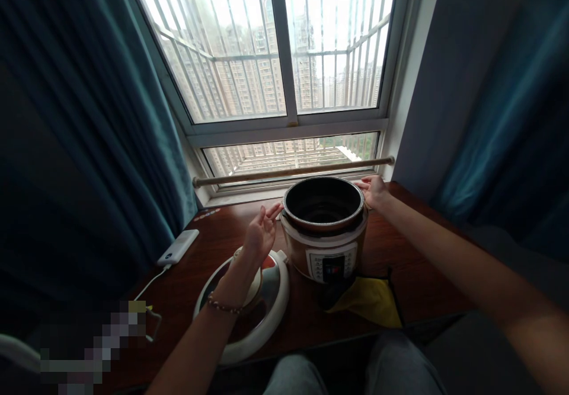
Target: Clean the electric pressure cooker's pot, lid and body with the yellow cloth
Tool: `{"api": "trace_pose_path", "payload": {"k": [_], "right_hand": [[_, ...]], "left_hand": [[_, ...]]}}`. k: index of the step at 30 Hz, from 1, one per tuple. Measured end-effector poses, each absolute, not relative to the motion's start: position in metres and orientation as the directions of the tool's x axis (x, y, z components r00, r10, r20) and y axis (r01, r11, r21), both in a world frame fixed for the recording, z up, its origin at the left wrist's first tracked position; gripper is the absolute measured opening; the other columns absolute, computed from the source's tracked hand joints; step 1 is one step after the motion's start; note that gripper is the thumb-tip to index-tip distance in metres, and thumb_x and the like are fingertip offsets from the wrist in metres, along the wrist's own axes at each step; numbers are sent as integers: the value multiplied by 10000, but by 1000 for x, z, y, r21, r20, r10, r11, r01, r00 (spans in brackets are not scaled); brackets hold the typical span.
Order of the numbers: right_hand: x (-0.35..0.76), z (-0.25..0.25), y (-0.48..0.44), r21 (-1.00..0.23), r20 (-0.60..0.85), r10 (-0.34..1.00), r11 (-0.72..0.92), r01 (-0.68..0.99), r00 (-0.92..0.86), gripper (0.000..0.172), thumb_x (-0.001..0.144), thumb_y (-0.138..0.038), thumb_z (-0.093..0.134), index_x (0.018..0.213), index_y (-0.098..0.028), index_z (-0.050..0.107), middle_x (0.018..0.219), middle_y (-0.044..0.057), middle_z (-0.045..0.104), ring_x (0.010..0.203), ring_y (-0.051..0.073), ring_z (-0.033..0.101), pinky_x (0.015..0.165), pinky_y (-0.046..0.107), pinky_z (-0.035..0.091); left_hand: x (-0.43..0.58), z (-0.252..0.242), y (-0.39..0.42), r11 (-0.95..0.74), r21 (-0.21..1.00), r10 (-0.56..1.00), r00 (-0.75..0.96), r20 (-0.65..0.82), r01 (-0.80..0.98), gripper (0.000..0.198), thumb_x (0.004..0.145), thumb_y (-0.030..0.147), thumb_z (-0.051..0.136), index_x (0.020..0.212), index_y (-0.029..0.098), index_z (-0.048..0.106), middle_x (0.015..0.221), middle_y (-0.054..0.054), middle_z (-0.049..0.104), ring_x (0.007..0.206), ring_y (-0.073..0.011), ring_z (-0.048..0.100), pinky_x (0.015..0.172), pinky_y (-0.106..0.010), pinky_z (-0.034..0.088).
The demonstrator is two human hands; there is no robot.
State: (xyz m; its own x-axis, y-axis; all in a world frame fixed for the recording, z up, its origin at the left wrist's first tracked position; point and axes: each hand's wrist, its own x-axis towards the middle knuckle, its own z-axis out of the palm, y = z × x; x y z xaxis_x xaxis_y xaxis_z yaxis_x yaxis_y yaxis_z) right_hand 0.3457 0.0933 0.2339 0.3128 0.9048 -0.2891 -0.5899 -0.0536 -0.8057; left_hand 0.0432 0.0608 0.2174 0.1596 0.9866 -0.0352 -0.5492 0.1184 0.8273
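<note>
A black inner pot (323, 200) with a copper-coloured outside sits in the mouth of an electric cooker (296, 247), its rim standing above the cooker's collar. At the rim's left side, my left hand (263, 229) holds the pot with its fingertips. My right hand (374, 192) grips the opposite side of the rim, its fingertips partly hidden. The cooker's front panel (333, 266) faces me. Below my left forearm lies a round lid (280, 300) with a pale rim, with a small light-coloured container (255, 291) on it, partly covered by my wrist.
A yellow and dark cloth (368, 301) lies in front of the cooker on the brown wooden table (413, 252). To the left is a white power bank (178, 247) with a cable (151, 281). A rail (293, 172) crosses the window behind; blue curtains (146, 116) hang beside it.
</note>
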Motion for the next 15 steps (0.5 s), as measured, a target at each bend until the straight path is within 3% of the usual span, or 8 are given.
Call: {"api": "trace_pose_path", "payload": {"k": [8,15], "right_hand": [[345,230,96,-833,-309,894,-89,-546,325,163,697,-150,449,848,-147,512,732,79,593,633,188,593,561,319,543],[344,228,93,-875,-203,910,-2,-484,362,129,690,-85,480,776,-181,492,640,22,561,527,145,541,476,252,512]], "left_hand": [[40,209,59,103,879,988,154,-34,-466,409,916,337,311,935,98,642,1065,-132,653,1190,-165,496,1067,-283,299],[35,204,63,28,959,986,166,20,-281,418,908,360,299,967,112,631,1088,-143,650,1176,-191,513,1040,-347,340]]}}
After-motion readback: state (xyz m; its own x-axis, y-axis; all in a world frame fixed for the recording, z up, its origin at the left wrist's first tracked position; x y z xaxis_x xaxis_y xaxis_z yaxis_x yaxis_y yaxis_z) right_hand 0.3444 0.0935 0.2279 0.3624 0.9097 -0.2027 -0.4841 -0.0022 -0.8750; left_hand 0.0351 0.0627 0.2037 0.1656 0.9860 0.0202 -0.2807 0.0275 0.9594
